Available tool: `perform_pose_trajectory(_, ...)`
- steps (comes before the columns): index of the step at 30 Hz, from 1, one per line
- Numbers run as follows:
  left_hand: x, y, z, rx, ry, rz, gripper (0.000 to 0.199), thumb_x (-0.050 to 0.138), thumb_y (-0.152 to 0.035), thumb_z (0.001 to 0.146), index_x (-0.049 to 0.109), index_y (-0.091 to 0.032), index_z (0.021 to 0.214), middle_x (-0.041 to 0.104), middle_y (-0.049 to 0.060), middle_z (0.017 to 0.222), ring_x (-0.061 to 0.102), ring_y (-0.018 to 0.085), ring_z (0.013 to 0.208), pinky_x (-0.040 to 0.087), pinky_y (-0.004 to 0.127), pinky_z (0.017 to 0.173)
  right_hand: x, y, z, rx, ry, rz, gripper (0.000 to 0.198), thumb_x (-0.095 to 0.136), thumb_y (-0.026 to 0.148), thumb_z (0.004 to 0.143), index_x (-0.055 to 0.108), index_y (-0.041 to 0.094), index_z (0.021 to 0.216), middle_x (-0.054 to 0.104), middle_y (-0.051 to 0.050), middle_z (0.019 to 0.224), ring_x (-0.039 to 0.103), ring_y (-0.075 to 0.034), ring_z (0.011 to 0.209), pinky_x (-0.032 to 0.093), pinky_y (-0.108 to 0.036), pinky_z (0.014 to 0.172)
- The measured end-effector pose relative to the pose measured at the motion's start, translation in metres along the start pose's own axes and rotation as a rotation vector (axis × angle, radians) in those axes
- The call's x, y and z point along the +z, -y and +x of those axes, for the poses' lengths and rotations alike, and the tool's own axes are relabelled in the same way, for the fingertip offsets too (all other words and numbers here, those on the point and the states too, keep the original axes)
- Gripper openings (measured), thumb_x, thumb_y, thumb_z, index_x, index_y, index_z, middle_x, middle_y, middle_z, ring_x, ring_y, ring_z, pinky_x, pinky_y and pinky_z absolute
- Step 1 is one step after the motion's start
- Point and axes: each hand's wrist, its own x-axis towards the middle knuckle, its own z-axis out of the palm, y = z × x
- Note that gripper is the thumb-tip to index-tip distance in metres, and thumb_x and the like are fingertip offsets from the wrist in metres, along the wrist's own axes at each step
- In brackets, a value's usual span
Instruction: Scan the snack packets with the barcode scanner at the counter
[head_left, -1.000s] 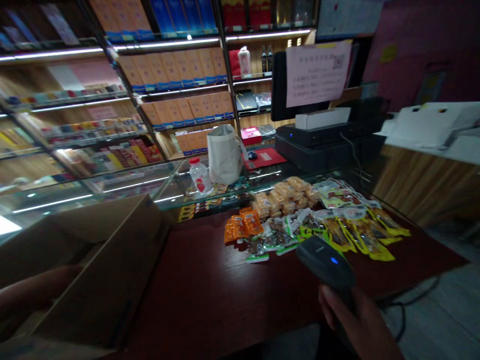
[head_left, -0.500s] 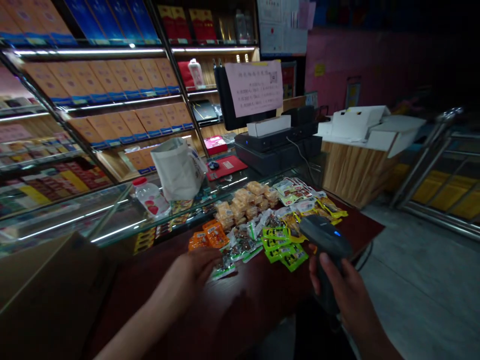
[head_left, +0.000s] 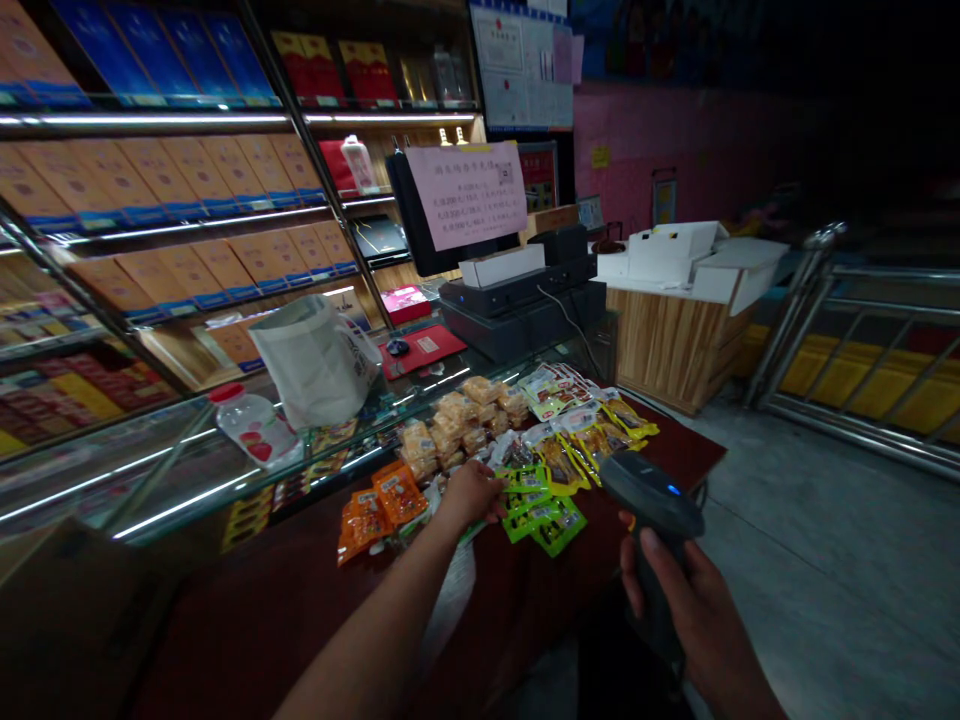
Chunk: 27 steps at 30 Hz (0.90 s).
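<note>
My right hand [head_left: 686, 600] grips the handle of a dark barcode scanner [head_left: 652, 495], which has a small blue light. The scanner's head is raised above the right part of the dark red tabletop [head_left: 525, 620]. My left hand [head_left: 472, 495] reaches over the snacks with its fingers bent and loosely apart, at the left edge of the green snack packets [head_left: 544, 510]. Its fingertips are partly hidden. Orange packets [head_left: 382, 500] lie left of that hand. Behind it are wrapped beige snacks [head_left: 457, 420], and to the right are yellow packets [head_left: 574, 450] and white-green packets [head_left: 559, 388].
A glass counter [head_left: 187, 500] runs behind the table, carrying a red-capped bottle [head_left: 259, 430], a white bag [head_left: 315, 365] and a monitor with a pink notice [head_left: 469, 195]. A cardboard box [head_left: 67, 600] stands at left. Metal railings [head_left: 870, 340] stand at right.
My left hand has moved right, from the clear packets near the orange ones to the green packets. The view has turned slightly right. My right hand still holds the scanner.
</note>
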Motion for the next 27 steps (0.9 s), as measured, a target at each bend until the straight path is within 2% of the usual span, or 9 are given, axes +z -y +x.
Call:
perform_pose_trajectory(3, 0.000, 0.002, -0.003, 0.002, -0.015, -0.064, 0.025, 0.078, -0.012, 0.063, 0.055, -0.018, 0.072, 0.064, -0.001, 0.049, 0.061, 0.016, 0.039, 0.042, 0.021, 0.040, 0.004, -0.001, 0.001, 0.007, 0.027, 0.045, 0.047, 0.061, 0.065, 0.090, 0.062, 0.019, 0.096, 0.063, 0.003, 0.060, 0.052, -0.013, 0.046, 0.043, -0.025, 0.048)
perform_pose_trajectory(6, -0.007, 0.005, -0.020, 0.063, -0.043, -0.147, 0.025, 0.076, -0.015, 0.066, 0.058, -0.016, 0.085, 0.064, -0.003, 0.054, 0.065, 0.015, 0.047, 0.047, 0.020, 0.044, 0.013, -0.004, 0.001, 0.004, 0.027, 0.082, 0.045, 0.064, 0.063, 0.089, 0.064, 0.018, 0.094, 0.063, 0.003, 0.061, 0.051, -0.012, 0.044, 0.041, -0.024, 0.046)
perform_pose_trajectory(10, -0.021, 0.015, -0.062, 0.164, -0.067, -0.269, 0.044, 0.080, -0.030, 0.063, 0.060, -0.016, 0.099, 0.065, -0.004, 0.058, 0.067, 0.015, 0.053, 0.049, 0.020, 0.046, 0.028, -0.009, 0.002, 0.001, 0.025, 0.052, 0.047, 0.069, 0.062, 0.085, 0.065, 0.018, 0.100, 0.065, 0.003, 0.057, 0.051, -0.012, 0.041, 0.040, -0.022, 0.043)
perform_pose_trajectory(13, -0.027, 0.025, -0.101, 0.189, -0.109, -0.355, 0.056, 0.084, -0.040, 0.059, 0.062, -0.016, 0.103, 0.070, 0.000, 0.063, 0.068, 0.018, 0.054, 0.049, 0.022, 0.044, 0.044, -0.010, -0.001, 0.044, 0.058, 0.008, 0.047, 0.075, 0.059, 0.079, 0.064, 0.017, 0.096, 0.060, 0.005, 0.047, 0.051, -0.014, 0.040, 0.042, -0.022, 0.043)
perform_pose_trajectory(19, -0.033, 0.036, -0.163, 0.094, -0.214, -0.469, 0.064, 0.089, -0.043, 0.055, 0.063, -0.018, 0.108, 0.072, 0.001, 0.062, 0.067, 0.018, 0.054, 0.051, 0.023, 0.048, 0.081, -0.007, -0.017, 0.087, 0.127, -0.053, 0.039, 0.079, 0.049, 0.071, 0.062, 0.018, 0.087, 0.059, 0.005, 0.047, 0.054, -0.015, 0.042, 0.043, -0.022, 0.042)
perform_pose_trajectory(24, -0.052, 0.046, -0.181, -0.050, -0.206, -0.578, 0.064, 0.092, -0.049, 0.047, 0.069, -0.016, 0.096, 0.072, 0.006, 0.060, 0.063, 0.016, 0.048, 0.049, 0.023, 0.046, 0.098, -0.002, -0.027, 0.049, 0.194, -0.155, 0.031, 0.075, 0.045, 0.071, 0.055, 0.023, 0.064, 0.056, 0.004, 0.046, 0.056, -0.017, 0.043, 0.046, -0.025, 0.044)
perform_pose_trajectory(27, -0.066, 0.055, -0.184, -0.046, -0.171, -0.542, 0.054, 0.089, -0.054, 0.051, 0.071, -0.014, 0.082, 0.070, 0.006, 0.053, 0.059, 0.013, 0.043, 0.046, 0.021, 0.045, 0.103, 0.002, -0.029, 0.029, 0.280, -0.218, 0.033, 0.072, 0.045, 0.074, 0.053, 0.024, 0.057, 0.056, 0.003, 0.046, 0.057, -0.017, 0.044, 0.048, -0.026, 0.045)
